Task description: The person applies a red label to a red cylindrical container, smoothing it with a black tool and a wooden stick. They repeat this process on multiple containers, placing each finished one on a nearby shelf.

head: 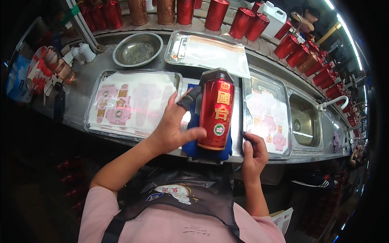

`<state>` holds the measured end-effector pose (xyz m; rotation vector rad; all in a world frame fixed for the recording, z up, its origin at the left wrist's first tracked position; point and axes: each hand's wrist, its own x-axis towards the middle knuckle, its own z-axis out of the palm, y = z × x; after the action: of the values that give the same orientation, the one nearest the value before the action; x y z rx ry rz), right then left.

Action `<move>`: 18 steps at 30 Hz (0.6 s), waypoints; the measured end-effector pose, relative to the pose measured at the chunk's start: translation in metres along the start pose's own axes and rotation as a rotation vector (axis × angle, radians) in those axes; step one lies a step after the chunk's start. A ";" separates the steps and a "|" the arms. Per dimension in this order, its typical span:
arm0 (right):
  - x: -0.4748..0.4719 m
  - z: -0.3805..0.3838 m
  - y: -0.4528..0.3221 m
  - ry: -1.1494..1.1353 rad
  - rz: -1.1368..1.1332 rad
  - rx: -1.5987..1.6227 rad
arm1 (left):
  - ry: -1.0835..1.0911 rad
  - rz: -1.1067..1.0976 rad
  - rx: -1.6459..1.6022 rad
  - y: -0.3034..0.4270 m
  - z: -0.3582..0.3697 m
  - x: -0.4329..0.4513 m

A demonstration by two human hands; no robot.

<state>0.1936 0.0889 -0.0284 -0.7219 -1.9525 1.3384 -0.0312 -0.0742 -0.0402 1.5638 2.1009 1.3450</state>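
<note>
A glossy red bottle (216,118) with raised gold characters and a round green-and-white emblem lies before me. Its top end rests in a dark holder (216,74), and blue cloth (190,148) shows beneath it. My left hand (174,123) is spread along the bottle's left side, thumb close to its lower part; whether it touches is unclear. A dark finger cover (190,98) sits on one of its fingers. To the right of the bottle, my right hand (253,155) has curled fingers. Something dark shows at its fingertips, either a finger cover or a slim object.
Metal trays with printed transfer sheets flank the bottle, left (139,106) and right (267,118). Behind are a steel bowl (138,50) and a tray of striped sheets (212,53). A sink (305,121) lies right. Red bottles (217,15) line a curved conveyor (197,29).
</note>
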 end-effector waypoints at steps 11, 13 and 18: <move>0.016 -0.067 0.029 0.145 0.276 -0.078 | 0.037 0.173 0.254 0.039 0.024 -0.011; 0.033 -0.093 0.052 0.182 0.154 -0.131 | 0.046 0.193 0.277 0.042 0.032 -0.008; 0.077 -0.144 0.082 0.124 0.163 -0.608 | 0.036 0.145 0.242 0.029 0.043 -0.013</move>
<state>0.2620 0.2565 -0.0523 -1.2363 -2.2478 0.7462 0.0200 -0.0606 -0.0469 1.8299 2.2837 1.2057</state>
